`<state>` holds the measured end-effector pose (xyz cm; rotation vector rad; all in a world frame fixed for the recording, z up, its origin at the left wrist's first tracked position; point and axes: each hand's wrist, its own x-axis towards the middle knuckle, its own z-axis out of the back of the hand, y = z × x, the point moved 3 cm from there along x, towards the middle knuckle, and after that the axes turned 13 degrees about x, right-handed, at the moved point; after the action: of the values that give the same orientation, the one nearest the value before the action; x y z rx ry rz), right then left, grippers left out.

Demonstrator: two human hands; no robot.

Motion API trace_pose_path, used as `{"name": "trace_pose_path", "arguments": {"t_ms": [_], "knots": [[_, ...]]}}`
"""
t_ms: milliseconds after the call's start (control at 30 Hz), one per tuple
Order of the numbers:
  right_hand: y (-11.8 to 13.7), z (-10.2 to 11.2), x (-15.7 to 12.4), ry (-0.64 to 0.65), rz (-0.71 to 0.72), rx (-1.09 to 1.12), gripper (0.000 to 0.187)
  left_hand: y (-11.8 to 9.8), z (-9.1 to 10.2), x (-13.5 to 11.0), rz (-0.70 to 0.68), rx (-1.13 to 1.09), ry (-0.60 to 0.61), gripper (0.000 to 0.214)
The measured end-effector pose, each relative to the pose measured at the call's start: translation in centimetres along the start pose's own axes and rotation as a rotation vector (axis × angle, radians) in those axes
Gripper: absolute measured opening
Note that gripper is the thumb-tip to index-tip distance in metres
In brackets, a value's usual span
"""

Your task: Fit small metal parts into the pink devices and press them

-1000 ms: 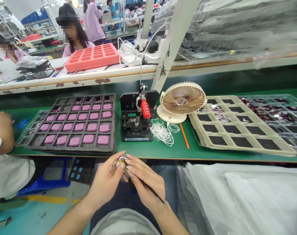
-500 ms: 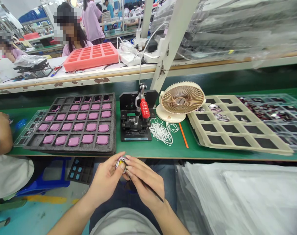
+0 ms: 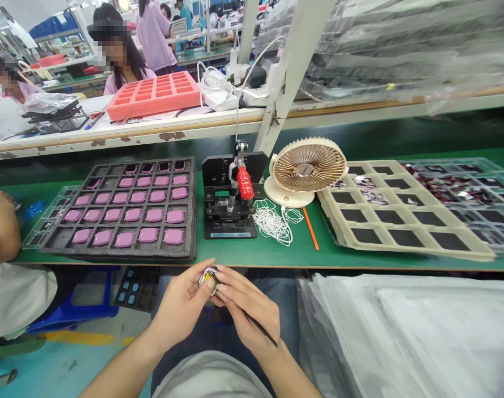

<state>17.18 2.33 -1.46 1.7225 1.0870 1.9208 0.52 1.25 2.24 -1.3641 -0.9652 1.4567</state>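
My left hand is closed round a small purple watch case, held up in front of the bench edge; its open inside shows something yellow. In my right hand is a thin black stick-like tool, gripped like a pen. The tool's upper end reaches into the watch case, and the fingertips of both hands meet there. My fingers hide much of the case and the tool's tip. Beyond my hands, a dark foam tray holds several purple watch cases in its pockets.
A black press with a red handle stands mid-bench beside a cream fan, a coiled white cord and an orange stick. Cream trays lie right. Plastic-wrapped sheets are near my right arm. A co-worker's arm is at left.
The watch case has tilted slightly between my fingers, with my right fingers shifting a little over it. Both hands stay in nearly the same place. The bench things have not moved.
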Motion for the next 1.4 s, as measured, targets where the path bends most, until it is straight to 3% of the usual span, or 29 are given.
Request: {"name": "trace_pose_path", "arguments": {"t_ms": [300,400,633,733,900,1033,1167,1300,1400], "knots": [[-0.8,-0.3,-1.3,-0.256,-0.097,0.131,0.052,1.0,-0.3,0.7,0.077,-0.384,0.204,0.047],[-0.9,-0.2,-1.2,-0.317,-0.135,0.194,0.047,1.3,-0.7,1.0,0.132,-0.439,0.203,0.038],[-0.4,1.2,-1.2,-0.284,-0.153,0.091,0.044,2.0,-1.2,1.0,0.152,-0.457,0.188,0.042],[0.1,1.7,-0.8,-0.197,-0.154,0.037,0.046,2.1,-1.1,1.0,0.13,-0.443,0.181,0.042],[0.3,1.6,0.0,-0.082,-0.146,-0.006,0.044,2.3,-1.0,1.0,0.102,-0.412,0.187,0.041],[-0.2,1.2,0.1,-0.105,-0.138,0.006,0.045,2.3,-1.1,0.7,0.087,-0.393,0.205,0.04],[-0.6,1.0,-0.5,-0.186,-0.161,0.069,0.045,2.3,-0.9,0.5,0.099,-0.442,0.223,0.036],[-1.0,1.0,-1.9,-0.322,-0.228,0.278,0.033,2.4,-0.5,1.1,0.151,-0.519,0.165,0.034],[-1.6,2.3,-2.0,-0.532,-0.307,0.266,0.017,2.5,-0.3,1.5,0.184,-0.527,0.098,0.035]]}}
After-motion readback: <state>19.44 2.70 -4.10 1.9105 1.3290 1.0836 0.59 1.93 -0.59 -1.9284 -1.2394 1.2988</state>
